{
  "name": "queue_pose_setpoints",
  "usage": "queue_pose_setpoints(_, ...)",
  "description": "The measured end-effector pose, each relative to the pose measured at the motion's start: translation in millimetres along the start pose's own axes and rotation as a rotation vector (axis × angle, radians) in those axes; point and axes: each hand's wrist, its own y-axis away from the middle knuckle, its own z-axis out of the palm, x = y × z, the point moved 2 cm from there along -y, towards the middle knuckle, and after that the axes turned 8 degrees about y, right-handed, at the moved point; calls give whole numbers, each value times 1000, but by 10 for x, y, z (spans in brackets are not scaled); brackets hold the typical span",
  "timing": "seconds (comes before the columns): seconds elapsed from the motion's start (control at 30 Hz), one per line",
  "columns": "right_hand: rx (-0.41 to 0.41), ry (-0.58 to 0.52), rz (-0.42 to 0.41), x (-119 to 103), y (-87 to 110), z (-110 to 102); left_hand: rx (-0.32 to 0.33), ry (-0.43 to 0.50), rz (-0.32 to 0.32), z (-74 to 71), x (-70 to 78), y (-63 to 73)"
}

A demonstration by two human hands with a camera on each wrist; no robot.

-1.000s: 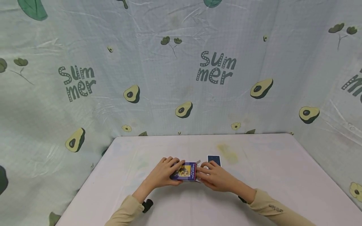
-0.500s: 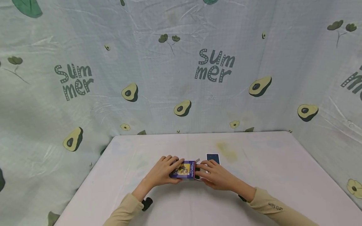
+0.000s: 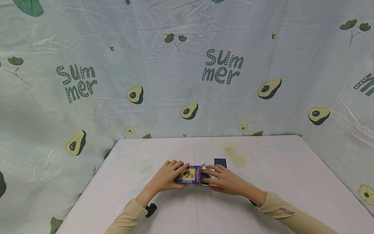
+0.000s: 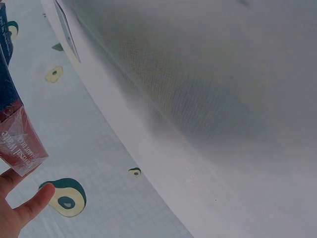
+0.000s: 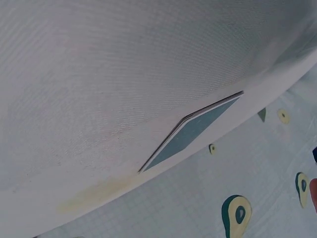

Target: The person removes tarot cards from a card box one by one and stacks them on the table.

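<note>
My left hand (image 3: 166, 177) grips a purple card box (image 3: 187, 175) from its left end, a little above the table. The box has a yellow picture on its face, and its right end is open with a flap sticking up. A deck of dark blue cards (image 3: 205, 177) shows partly out of that end, and my right hand (image 3: 229, 181) pinches it. In the left wrist view, the box (image 4: 10, 89) and fingers (image 4: 37, 206) show at the left edge, with clear wrap on one end. The right wrist view shows almost nothing of my right hand.
Behind my right hand, dark blue cards with a white border (image 3: 220, 162) lie on the white table (image 3: 263, 156); seen from the right wrist they form a thin stack (image 5: 193, 134). An avocado-print cloth (image 3: 163, 81) hangs behind and at both sides.
My right hand has drawn slightly rightward from the box, and more of the dark blue deck shows at the open end. My left hand keeps its grip on the box.
</note>
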Motion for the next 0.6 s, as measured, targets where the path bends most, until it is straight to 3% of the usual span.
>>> queue_pose_setpoints(0.17, -31, -34, 16, -22, 3, -5, -18, 8, -17, -11, -10, 10)
queue_pose_setpoints(0.6, 13, -1, 22, -67, -7, -1, -12, -7, -10, -7, 3, 61)
